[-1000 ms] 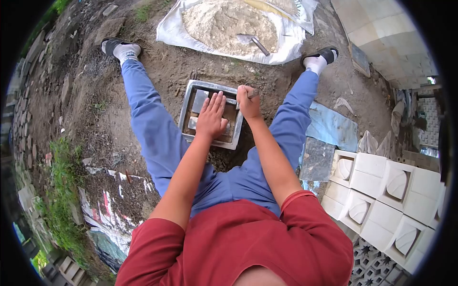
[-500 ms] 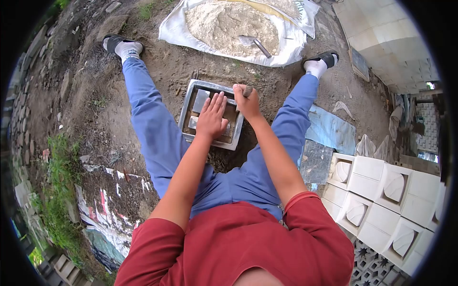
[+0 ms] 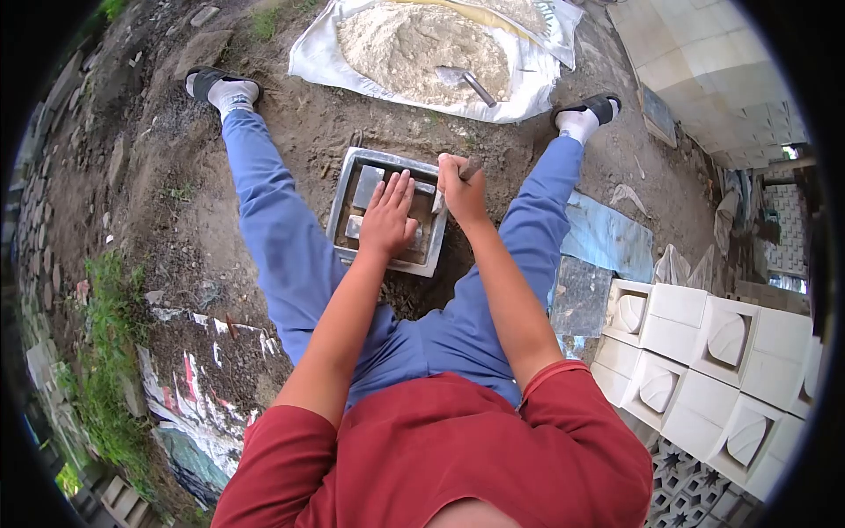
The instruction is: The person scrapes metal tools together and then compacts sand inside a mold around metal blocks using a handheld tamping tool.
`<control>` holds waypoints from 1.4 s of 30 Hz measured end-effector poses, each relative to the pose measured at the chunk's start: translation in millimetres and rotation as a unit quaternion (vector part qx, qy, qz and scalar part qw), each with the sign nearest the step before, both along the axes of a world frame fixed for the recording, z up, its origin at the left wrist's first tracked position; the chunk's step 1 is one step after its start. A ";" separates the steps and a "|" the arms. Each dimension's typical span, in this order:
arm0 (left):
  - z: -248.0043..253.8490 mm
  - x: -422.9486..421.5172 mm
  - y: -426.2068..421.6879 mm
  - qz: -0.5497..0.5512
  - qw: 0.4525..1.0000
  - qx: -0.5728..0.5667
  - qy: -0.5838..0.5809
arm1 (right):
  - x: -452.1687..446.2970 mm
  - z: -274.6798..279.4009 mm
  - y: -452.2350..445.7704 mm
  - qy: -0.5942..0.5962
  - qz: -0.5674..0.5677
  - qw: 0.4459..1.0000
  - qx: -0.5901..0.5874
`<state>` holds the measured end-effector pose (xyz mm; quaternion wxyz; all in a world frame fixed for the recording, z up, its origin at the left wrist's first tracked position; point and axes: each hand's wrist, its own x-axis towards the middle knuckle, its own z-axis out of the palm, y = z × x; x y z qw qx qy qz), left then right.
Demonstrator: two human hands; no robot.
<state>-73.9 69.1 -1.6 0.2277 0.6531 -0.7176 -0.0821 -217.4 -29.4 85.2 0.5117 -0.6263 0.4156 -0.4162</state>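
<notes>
A square metal mould (image 3: 341, 204) lies on the ground between my legs, with flat grey metal blocks (image 3: 368, 187) inside its frame. My left hand (image 3: 388, 216) rests flat on the blocks, fingers stretched out and close to one another. At the mould's right edge, my right hand (image 3: 461, 189) is wrapped round the handle of a tool (image 3: 471, 168). The handle's end sticks out above the fist. Part of the tool's blade seems to show beside the frame, but most of it is hidden.
Beyond the mould, a white sack (image 3: 317, 62) bears pale powder (image 3: 414, 44) and a trowel (image 3: 466, 84). Stacked cream blocks (image 3: 673, 321) stand at the right, near a blue sheet (image 3: 607, 233) and a grey slab (image 3: 579, 295). Weeds (image 3: 110, 352) grow at the left.
My right hand has turned slightly at the mould's right edge, and the tool handle now leans to the right instead of pointing up. My left hand has stayed on the blocks.
</notes>
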 end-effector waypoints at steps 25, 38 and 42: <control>-11.9 6.4 -2.5 0.000 0.999 -0.028 0.043 | 0.2 -20.2 12.0 -0.067 -0.028 0.991 0.113; -11.2 6.5 -3.7 -0.005 0.999 -0.029 0.014 | 3.1 -56.4 21.8 -0.043 -0.065 0.997 0.024; -10.9 6.9 -3.5 -0.004 0.999 -0.034 0.012 | 3.0 -24.7 20.6 -0.055 -0.025 0.991 0.123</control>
